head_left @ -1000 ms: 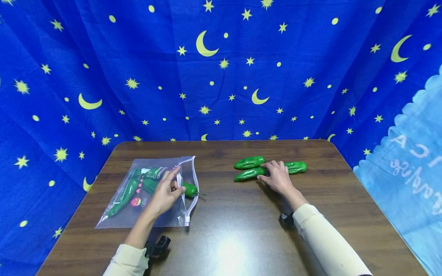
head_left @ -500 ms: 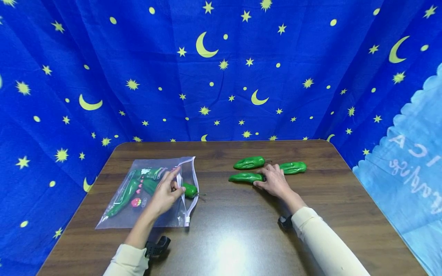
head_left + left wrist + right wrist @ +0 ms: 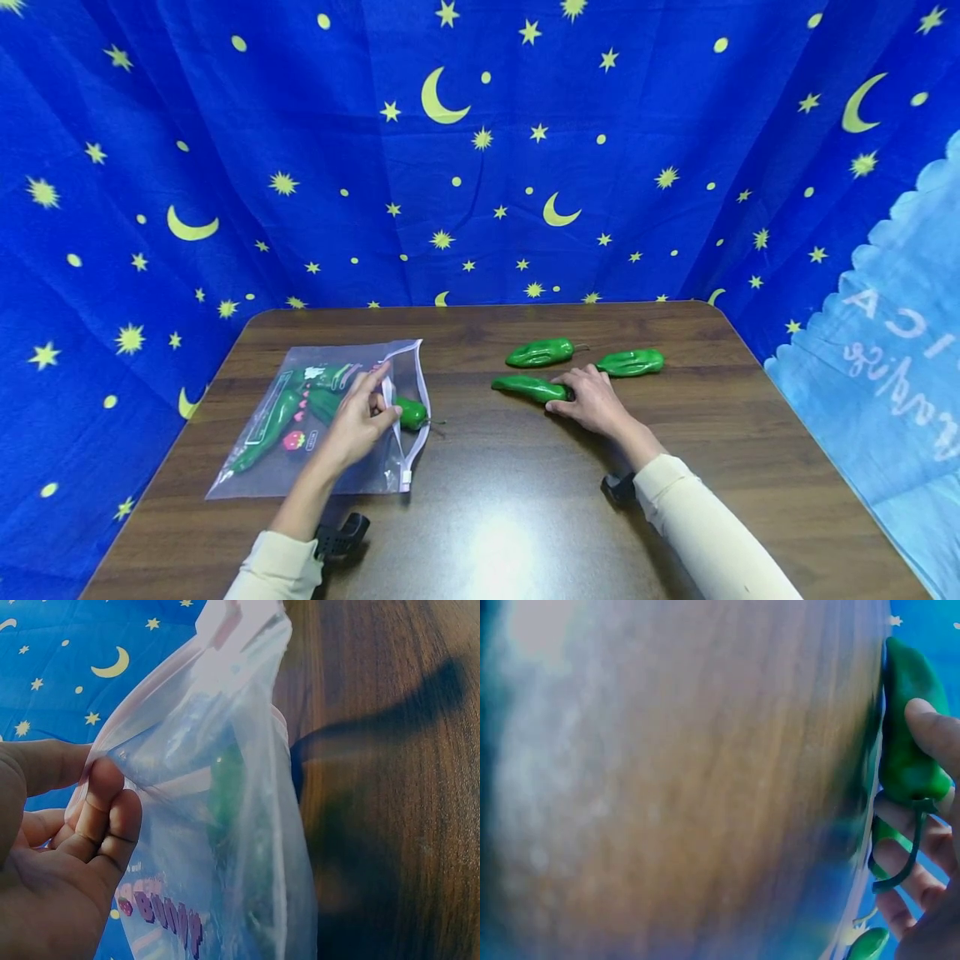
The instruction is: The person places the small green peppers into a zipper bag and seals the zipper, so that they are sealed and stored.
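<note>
On the left of the table lies a clear zip bag with a white edge and printed pictures, its mouth facing right. My left hand pinches one layer of the mouth between thumb and fingers; the left wrist view shows this layer lifted. Long green peppers lie inside, and the stem end of one pepper shows in the opening. My right hand holds another green pepper by its stem end, tip pointing left. In the right wrist view, the thumb lies on this pepper, with a curved stem below.
Two more green peppers lie on the brown wooden table: one pepper behind the held one, another pepper beyond my right hand. A blue star-and-moon curtain stands behind the table, with a light blue cloth at the right.
My right hand has drawn its pepper slightly left and toward me, away from the two other peppers, and turned it a little. The left hand and the bag have stayed put.
</note>
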The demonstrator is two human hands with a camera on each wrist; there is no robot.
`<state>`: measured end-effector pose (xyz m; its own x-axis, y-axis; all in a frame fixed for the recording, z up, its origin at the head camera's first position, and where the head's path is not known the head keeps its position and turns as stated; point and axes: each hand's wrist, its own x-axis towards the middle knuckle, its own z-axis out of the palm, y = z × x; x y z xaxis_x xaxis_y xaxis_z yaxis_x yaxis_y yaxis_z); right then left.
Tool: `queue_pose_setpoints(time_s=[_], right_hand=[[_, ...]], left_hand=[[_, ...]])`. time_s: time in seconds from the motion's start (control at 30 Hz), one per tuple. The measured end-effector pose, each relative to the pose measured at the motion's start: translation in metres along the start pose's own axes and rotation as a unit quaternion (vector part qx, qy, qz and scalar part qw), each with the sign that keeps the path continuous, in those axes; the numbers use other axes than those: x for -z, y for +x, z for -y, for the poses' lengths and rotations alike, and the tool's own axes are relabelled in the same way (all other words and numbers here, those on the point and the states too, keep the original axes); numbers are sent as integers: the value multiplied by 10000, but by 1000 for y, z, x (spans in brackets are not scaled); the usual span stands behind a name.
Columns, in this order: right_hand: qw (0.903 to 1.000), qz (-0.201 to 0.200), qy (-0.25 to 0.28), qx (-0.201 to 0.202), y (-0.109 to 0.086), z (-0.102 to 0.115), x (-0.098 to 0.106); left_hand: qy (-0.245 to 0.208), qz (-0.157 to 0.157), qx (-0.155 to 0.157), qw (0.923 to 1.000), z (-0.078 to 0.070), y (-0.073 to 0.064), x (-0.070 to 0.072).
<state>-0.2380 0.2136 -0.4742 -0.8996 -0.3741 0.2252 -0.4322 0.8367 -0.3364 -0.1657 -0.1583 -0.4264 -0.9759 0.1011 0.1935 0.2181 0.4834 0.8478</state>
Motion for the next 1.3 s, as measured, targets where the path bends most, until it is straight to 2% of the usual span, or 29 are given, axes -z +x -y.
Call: queue_pose_setpoints(time_s=[0.1, 0.23, 0.33, 0.7, 1.1, 1.3], right_hand=[[10000, -45, 20, 55, -1, 3, -1], [9998, -44, 52, 189, 0, 10, -3], [9994, -72, 71, 333, 0, 16, -3], [9980, 7, 245, 590, 0, 31, -7], [9959, 297, 517, 682, 1, 49, -9], [9944, 299, 564, 843, 2, 57, -12]], left_hand=[[54, 2, 36, 10000, -16, -4, 2], [185, -35, 80, 9998, -29, -7, 2], [227, -70, 71, 9997, -25, -6, 1], [75, 29, 117, 9999, -42, -10, 6], [85, 44, 47, 9999, -41, -9, 6], [75, 65, 78, 9999, -42, -10, 6]])
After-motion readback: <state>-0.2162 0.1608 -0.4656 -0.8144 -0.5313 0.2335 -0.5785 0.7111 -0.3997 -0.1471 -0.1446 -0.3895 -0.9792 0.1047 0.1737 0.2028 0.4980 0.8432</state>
